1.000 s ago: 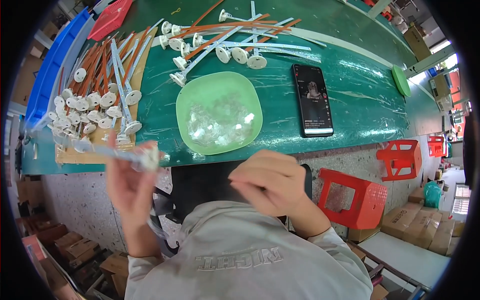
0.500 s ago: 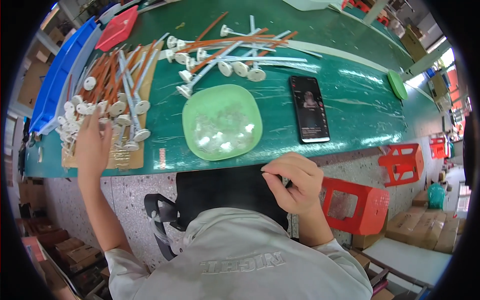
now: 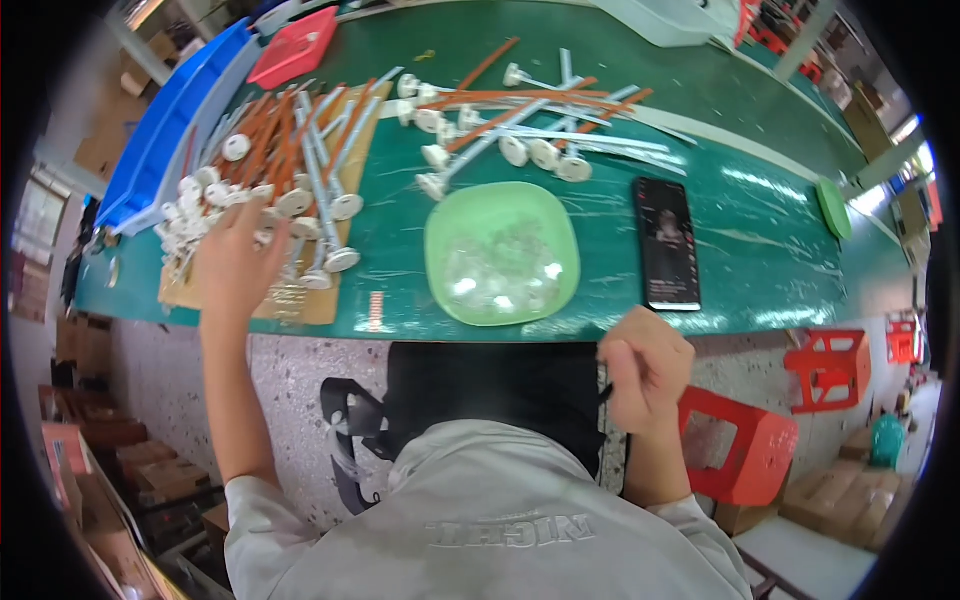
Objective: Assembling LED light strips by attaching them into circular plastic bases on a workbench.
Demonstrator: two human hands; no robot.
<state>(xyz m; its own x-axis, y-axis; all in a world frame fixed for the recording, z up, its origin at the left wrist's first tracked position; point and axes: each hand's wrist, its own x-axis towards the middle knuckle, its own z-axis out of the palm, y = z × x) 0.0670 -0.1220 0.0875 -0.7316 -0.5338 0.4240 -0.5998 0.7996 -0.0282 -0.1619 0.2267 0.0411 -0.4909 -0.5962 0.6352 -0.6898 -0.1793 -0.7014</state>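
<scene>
At the left of the table my left hand [image 3: 238, 262] reaches over a heap of white round caps [image 3: 190, 222] on long brown and pale strips [image 3: 275, 135]. Its fingers are slightly smeared, stretched out with the thumb apart, and the fingertips are among the caps; nothing shows held. My right hand [image 3: 650, 365] hovers by the table's front edge, below the phone, with fingers curled and thumb pressed in. Whatever it may hold is hidden. Between the hands stands a light green square bowl [image 3: 437, 215] with small clear pieces [image 3: 500, 265] in it.
Beyond the bowl lies a second, looser group of capped strips [image 3: 540, 115]. A black phone [image 3: 668, 245] rests to its right. A blue bin [image 3: 175, 125], a red tray [image 3: 293, 47] and a piece of cardboard [image 3: 325, 300] are at left. Red stools [image 3: 745, 450] stand on the right.
The whole view has shifted, with the table things now further right in the picture. My left hand stays at the heap; my right hand is still curled, turned more upright.
</scene>
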